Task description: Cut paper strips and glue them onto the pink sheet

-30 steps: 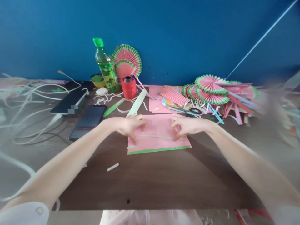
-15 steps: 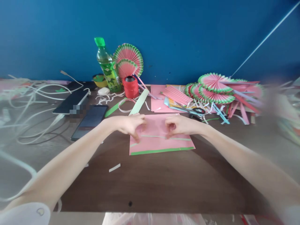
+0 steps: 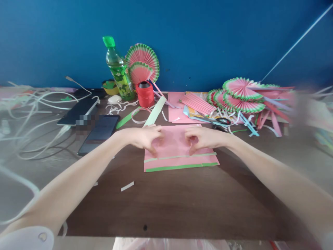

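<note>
A pink paper sheet (image 3: pixel 177 139) lies on the dark table, with a green strip (image 3: pixel 179 167) along its near edge. Farther up, a pale green paper strip (image 3: pixel 171 157) crosses the sheet from side to side. My left hand (image 3: pixel 147 138) is curved over the sheet's left part, thumb apart from the fingers, thumb tip at the pale strip's upper edge. Mirroring it on the right, my right hand (image 3: pixel 201 138) has its thumb tip by the same strip and a gap between thumb and curled fingers. How firmly the thumbs press cannot be seen.
Behind stand a green bottle (image 3: pixel 117 73), a red spool (image 3: pixel 145 94) and pleated paper fans (image 3: pixel 144 60). More fans (image 3: pixel 241 93) and scissors (image 3: pixel 221 121) lie back right. A tape roll (image 3: pixel 140 115), phone (image 3: pixel 100 133) and white cables (image 3: pixel 33 114) sit leftward.
The pale green strip, earlier partly covered by the thumbs and uneven, now runs in one line across the sheet. My right hand has shifted slightly right. The view has tilted a little.
</note>
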The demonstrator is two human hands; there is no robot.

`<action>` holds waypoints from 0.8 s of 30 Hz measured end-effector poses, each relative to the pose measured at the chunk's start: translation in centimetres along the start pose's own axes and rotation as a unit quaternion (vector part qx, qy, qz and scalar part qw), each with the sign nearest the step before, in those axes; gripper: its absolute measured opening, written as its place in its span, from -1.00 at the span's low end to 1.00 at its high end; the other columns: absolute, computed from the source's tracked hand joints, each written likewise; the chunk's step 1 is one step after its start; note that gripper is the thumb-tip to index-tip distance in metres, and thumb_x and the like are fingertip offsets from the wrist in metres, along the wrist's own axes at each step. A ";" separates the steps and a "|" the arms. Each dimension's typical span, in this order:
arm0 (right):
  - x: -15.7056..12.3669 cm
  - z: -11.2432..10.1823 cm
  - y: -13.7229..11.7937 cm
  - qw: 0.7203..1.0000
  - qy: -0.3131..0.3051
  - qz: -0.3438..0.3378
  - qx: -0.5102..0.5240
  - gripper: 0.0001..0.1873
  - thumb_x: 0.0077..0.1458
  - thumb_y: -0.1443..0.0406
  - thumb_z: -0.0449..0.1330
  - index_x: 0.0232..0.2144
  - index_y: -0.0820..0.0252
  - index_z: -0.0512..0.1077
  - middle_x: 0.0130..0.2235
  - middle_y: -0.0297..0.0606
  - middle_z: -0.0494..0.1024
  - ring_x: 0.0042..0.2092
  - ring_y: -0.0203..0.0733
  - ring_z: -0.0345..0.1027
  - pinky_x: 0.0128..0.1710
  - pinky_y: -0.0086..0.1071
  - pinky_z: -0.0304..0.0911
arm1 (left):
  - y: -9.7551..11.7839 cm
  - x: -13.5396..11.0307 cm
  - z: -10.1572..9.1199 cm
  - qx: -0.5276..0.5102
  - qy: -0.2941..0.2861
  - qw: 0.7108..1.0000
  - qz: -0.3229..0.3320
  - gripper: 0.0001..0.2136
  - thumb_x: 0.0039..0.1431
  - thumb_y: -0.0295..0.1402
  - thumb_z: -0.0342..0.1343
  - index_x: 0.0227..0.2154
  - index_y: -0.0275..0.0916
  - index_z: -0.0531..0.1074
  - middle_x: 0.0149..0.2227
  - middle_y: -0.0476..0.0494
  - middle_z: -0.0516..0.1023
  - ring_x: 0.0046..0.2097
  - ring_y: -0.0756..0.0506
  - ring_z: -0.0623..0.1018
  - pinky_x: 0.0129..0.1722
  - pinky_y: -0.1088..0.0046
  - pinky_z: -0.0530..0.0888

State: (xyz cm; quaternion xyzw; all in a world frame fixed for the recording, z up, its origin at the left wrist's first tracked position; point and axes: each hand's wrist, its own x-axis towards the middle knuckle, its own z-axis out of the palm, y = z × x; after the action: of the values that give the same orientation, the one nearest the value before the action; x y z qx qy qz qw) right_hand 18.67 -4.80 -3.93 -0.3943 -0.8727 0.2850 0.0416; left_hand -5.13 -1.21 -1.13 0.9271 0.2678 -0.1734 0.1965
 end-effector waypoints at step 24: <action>-0.1 0.0 -0.7 0.999 0.005 -0.007 -0.048 -0.57 -0.16 -0.01 0.19 -0.60 0.19 0.16 -0.47 -0.37 0.18 -0.40 -0.29 0.05 -0.44 -0.43 -0.05 | 0.3 0.3 0.2 0.008 0.014 1.000 -0.008 -0.58 -0.21 0.00 0.06 -0.37 -0.25 0.32 -0.26 -0.10 0.23 -0.21 -0.13 0.27 -0.30 0.43 0.21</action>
State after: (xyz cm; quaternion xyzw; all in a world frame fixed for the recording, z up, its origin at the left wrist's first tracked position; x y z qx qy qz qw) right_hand 18.28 -5.21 -3.58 -0.3911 -0.8878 0.2411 0.0287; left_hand -4.75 -1.37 -1.35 0.9290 0.2764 -0.1638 0.1837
